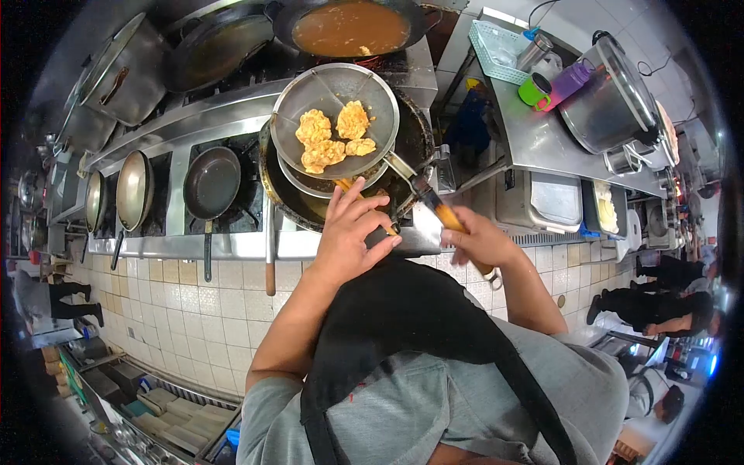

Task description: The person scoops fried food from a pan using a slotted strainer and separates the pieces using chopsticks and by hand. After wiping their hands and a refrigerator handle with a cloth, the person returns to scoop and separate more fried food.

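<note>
A round mesh skimmer [310, 94] is over a large dark wok [425, 132], carrying several golden fried pieces [353, 118]. My right hand [482, 242] is closed around the skimmer's wooden handle [449, 217]. Just below the mesh, my left hand [360, 230] is closed on a thin wooden stick-like handle [342, 184]; its far end is hidden under the skimmer. Beneath the skimmer a second round metal rim [298, 180] partly shows inside the wok. Its kind is mostly hidden.
A frying pan [213, 182] rests on the left burner, near more pans [135, 190]. Behind stands a wok of brown liquid [349, 29]. On the right steel table are a big pot [608, 97], a green mug [535, 91] and a basket [496, 53]. People [659, 310] stand far right.
</note>
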Demonstrator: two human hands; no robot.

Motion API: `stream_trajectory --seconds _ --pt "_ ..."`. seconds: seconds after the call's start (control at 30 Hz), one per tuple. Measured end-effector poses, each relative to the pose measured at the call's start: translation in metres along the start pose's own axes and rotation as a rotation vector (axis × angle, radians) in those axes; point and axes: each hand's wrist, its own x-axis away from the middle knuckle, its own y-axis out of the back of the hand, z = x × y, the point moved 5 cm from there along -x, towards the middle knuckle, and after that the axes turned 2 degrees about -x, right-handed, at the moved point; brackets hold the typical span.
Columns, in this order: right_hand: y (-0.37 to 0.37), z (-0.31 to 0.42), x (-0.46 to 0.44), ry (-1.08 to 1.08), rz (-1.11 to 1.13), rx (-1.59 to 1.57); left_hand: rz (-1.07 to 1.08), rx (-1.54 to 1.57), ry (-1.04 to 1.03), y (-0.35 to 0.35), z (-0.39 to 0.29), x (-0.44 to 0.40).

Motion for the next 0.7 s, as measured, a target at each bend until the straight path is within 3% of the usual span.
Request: stream_trajectory --seconds 0.03,0.17,0.33,0.47,0.7 --pt "-0.005 -0.003 0.001 -0.023 0.12 -0.079 -0.023 0.004 0.015 -0.001 0.002 0.002" --pt "-0.006 0.022 0.028 0.105 0.22 -0.376 -0.116 -0.033 0.057 0.0 0.014 0.013" --pt "0.013 0.058 0.028 0.204 0.208 -0.409 -0.318 0.026 0.203 0.016 0.019 0.031" --pt "0.031 0.102 -0.01 0.361 0.12 -0.426 -0.464 -0.009 0.301 0.028 0.024 0.058" --pt "0.063 0.156 -0.127 0.412 0.052 -0.484 -0.609 -0.118 0.551 0.021 0.028 0.146"
